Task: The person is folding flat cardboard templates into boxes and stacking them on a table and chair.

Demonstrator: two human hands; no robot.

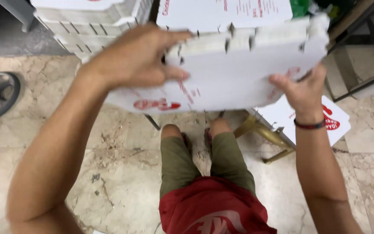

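**Folding the flat white box: keep both sides pinned**

Head view: the large flat white cardboard box with red print (230,82) is held up in the air over the person's knees, above the beige marble floor (44,143). The left hand (137,58) is clamped on the box's upper left edge, fingers curled over the top and thumb pressed on the face. The right hand (301,91) grips the lower right part, fingers spread under the panel. The two hands are well apart, one at each side. The notched flaps along the top edge look partly raised, so I judge a fold is under way; it goes best if both hands keep even pressure and each tab is seated squarely in its slot before letting go, or the wall may spring back. Behind the box stands a stack of white folded boxes (91,21). Another flat printed white sheet (338,117) lies just beside the right wrist, near a gold metal leg (265,134)
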